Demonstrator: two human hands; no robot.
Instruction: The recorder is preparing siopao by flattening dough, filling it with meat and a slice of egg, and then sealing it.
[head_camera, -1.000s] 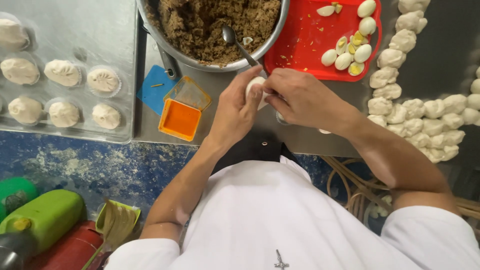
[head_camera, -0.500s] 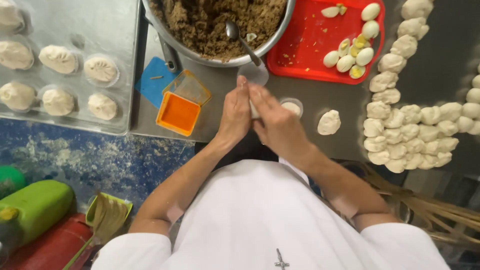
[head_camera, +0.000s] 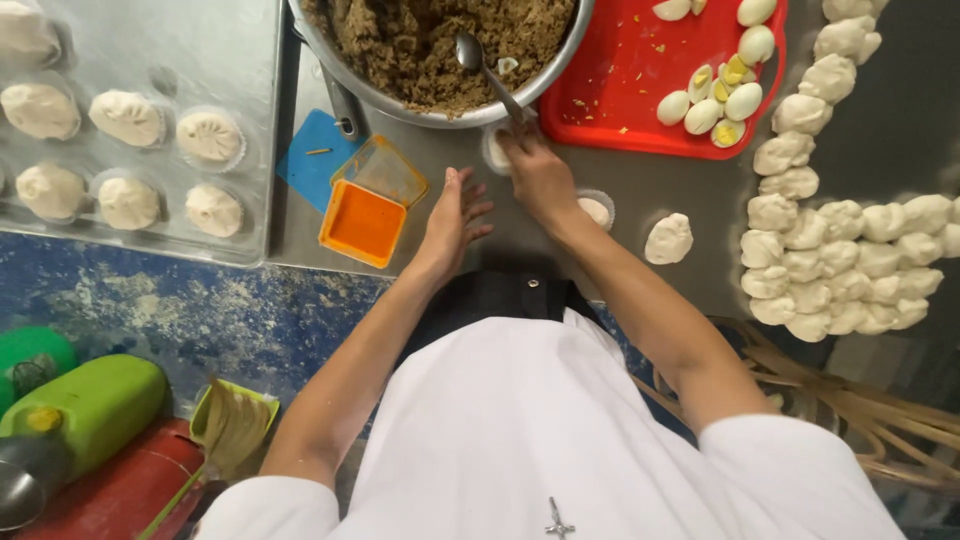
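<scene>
left hand (head_camera: 455, 222): mine, empty, fingers spread, frame centre
right hand (head_camera: 535, 170): gripping spoon (head_camera: 490, 72) handle beside bowl (head_camera: 440, 105)

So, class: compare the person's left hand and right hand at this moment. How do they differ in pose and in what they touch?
The left hand lies open and empty, fingers spread, near the orange container; the right hand is curled, fingers reaching to a small white piece by the spoon handle. The left hand sits nearer the body; the right hand reaches further, close to the metal bowl. Both are bare and over the grey table.
</scene>
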